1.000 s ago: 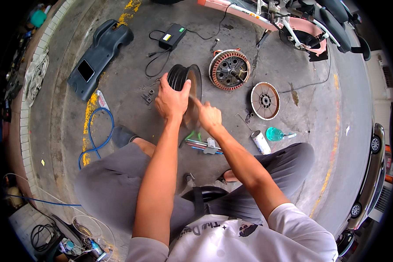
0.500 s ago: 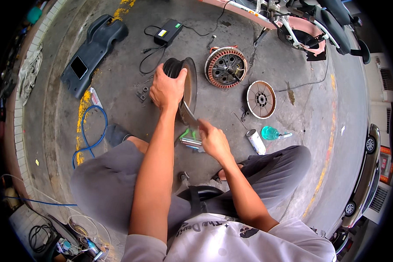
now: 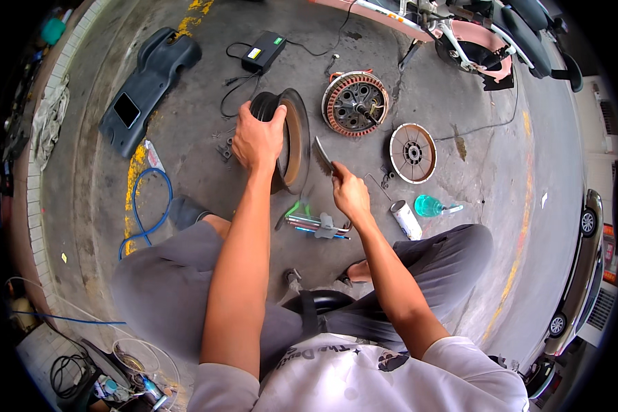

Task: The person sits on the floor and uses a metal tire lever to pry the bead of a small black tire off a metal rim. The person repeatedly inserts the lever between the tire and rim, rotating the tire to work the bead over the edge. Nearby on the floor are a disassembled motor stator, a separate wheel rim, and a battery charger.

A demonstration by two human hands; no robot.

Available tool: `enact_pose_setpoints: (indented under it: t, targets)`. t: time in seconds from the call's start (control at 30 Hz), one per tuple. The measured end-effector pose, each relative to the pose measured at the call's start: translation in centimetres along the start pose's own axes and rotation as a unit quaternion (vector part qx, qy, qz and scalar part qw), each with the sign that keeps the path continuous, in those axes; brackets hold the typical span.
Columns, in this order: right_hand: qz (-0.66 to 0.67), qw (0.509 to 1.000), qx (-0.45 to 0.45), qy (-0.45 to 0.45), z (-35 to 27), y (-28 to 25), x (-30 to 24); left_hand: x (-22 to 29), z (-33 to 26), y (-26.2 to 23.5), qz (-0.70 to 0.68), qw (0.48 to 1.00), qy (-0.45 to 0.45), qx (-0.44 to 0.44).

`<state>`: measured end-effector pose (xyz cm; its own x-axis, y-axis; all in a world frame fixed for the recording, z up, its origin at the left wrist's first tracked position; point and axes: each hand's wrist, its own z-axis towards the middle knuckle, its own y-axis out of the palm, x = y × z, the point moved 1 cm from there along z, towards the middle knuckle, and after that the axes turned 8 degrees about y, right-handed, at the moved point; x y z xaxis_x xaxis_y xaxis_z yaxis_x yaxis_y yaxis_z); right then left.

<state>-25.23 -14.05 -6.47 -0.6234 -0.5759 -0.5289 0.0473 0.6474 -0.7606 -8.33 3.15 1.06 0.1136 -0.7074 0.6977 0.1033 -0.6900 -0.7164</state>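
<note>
My left hand [image 3: 257, 137] is closed round the black outer rim of a wheel hub shell [image 3: 296, 141], which stands on edge with its brown, rusty-looking inner wall turned to the right. In my right hand [image 3: 351, 194] is a slim, slightly curved wire brush [image 3: 325, 155], its bristles on the side facing the shell. A gap separates the brush from the shell. Beyond them lies a motor stator [image 3: 355, 104] with a ring of copper windings, its shaft pointing up. A round, spoked hub cover [image 3: 412, 153] rests on the ground to its right.
Near my feet is a hex key set [image 3: 319, 225]. Right of it are a white can [image 3: 406, 220] and a teal squeeze bottle [image 3: 429, 206]. A black charger [image 3: 264, 51], a dark moulded board [image 3: 147, 89], a blue hose [image 3: 136, 206] and a pink bike [image 3: 460, 48] lie around.
My right hand has drawn the brush out of the shell, to the right and slightly up. My left hand keeps its grip; the shell has turned a little, showing more of its inside.
</note>
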Motion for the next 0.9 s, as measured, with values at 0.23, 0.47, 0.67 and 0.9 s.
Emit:
enact_pose_setpoints:
  t: [0.23, 0.47, 0.67, 0.9]
  targets:
    - [-0.027, 0.989, -0.146, -0.024, -2.8, -2.3, -1.1, -0.1, -0.2, 0.2, 0.013, 1.000, 0.025, 0.004]
    - [-0.027, 0.997, -0.055, 0.048, -0.8, 1.3, -2.3, 0.0, -0.9, 0.1, -0.002, 0.999, 0.031, 0.019]
    - [0.018, 0.999, -0.027, 0.041, -0.3, 2.9, -1.5, -1.4, -1.6, 0.0, -0.005, 0.998, -0.015, 0.060]
    - [0.040, 0.963, -0.237, 0.119, -5.9, -4.1, -4.8, -2.5, -2.1, -0.8, -0.019, 0.998, 0.048, 0.040]
